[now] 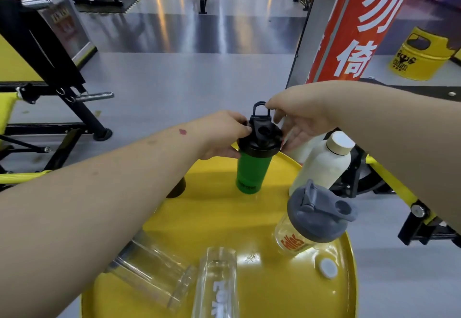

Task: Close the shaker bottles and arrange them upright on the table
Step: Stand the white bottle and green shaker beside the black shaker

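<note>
Tabletop (219,215) centre is free for my hands; green shaker (252,167) blocks far edge, white bottle (321,165) and grey-lidded shaker (314,220) right, clear cups (214,285) near edge.

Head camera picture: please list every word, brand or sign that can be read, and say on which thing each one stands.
"勿" and "倚": white characters on the red banner.
"Edles", as far as it reads, in orange: clear bottle with grey lid.
White letters on the lying clear bottle: partly cut off, unreadable.
Dark print near the green bottle's base: too blurred.
Black logo on the yellow barrel: text too small.
</note>
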A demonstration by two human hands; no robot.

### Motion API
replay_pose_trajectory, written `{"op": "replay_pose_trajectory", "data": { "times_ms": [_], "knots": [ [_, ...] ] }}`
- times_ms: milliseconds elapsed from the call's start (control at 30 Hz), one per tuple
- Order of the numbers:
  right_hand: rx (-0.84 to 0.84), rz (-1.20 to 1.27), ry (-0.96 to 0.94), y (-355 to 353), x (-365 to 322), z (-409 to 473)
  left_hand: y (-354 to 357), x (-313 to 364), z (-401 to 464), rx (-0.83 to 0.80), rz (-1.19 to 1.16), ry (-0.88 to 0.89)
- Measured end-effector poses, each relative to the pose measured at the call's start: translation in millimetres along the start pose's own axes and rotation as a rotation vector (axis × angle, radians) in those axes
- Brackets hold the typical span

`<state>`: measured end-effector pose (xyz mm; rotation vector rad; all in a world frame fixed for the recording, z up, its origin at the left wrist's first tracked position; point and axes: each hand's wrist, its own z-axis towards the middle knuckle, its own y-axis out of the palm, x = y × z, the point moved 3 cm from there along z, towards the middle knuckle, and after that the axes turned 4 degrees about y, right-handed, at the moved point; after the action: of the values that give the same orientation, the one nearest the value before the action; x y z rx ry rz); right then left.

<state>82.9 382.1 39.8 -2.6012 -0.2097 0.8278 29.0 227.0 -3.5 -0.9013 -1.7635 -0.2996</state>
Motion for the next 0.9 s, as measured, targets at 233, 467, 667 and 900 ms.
{"op": "replay_pose_trajectory", "data": {
  "times_ms": [233,467,667,900],
  "knots": [
    [0.442,-0.66,-0.241,-48.9,-11.1,-20.7,-0.7,7.3,-0.1,0.038,0.14,0.027],
    [0.246,-1.088,0.148,-50.2,32.6,-26.9,-3.1,7.5,0.5,0.073,0.234,0.084],
    [0.301,-1.079,-0.043,-41.6,33.1,-30.2,-7.0,3.5,-8.9,0.066,0.255,0.117],
    [0.261,-1.055,-0.197,-14.1,21.7,-48.3,-9.6,-0.6,-24.1,0.005,0.271,0.16]
  ]
}}
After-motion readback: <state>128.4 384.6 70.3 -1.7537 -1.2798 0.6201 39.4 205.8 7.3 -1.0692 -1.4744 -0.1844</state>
